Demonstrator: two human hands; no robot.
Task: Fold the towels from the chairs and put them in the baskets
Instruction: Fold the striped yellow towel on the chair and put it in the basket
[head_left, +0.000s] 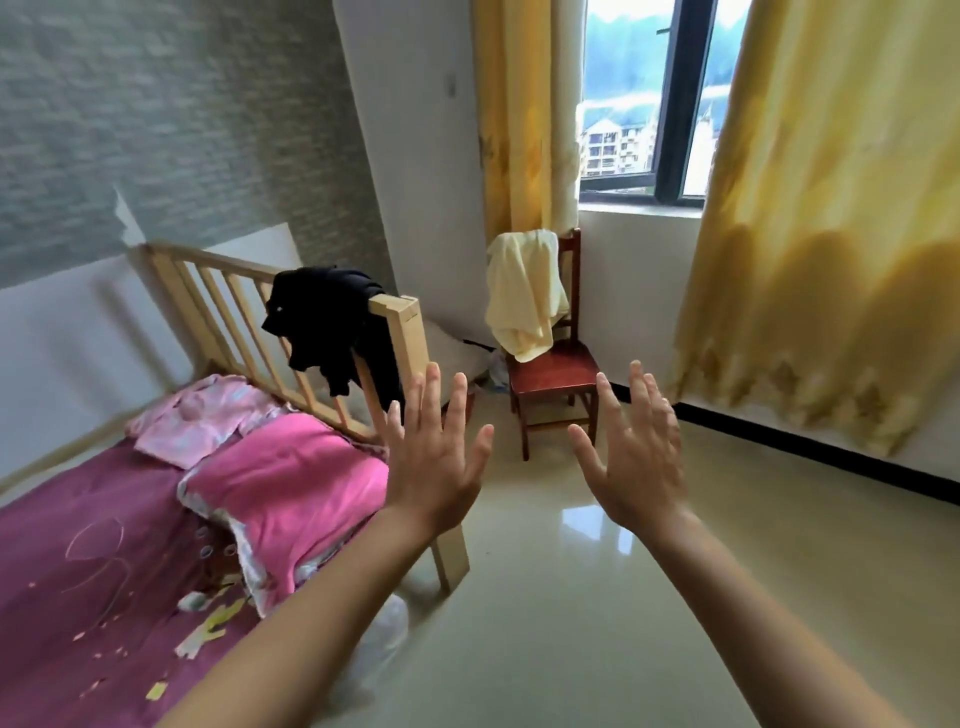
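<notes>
Both hands, left hand (434, 457) and right hand (636, 454), are open and hold nothing, well apart from the chair (553, 374), where the yellow towel (522, 291) hangs unfolded, so nothing looks done yet.

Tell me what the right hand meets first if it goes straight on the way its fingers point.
The way looks free near the right hand; further on, probably the white wall just beside the chair, though depth is unclear.

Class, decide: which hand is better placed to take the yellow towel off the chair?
Left hand, narrowly. The right hand is equally open and empty, but the yellow towel hangs on the left of the chair.
</notes>
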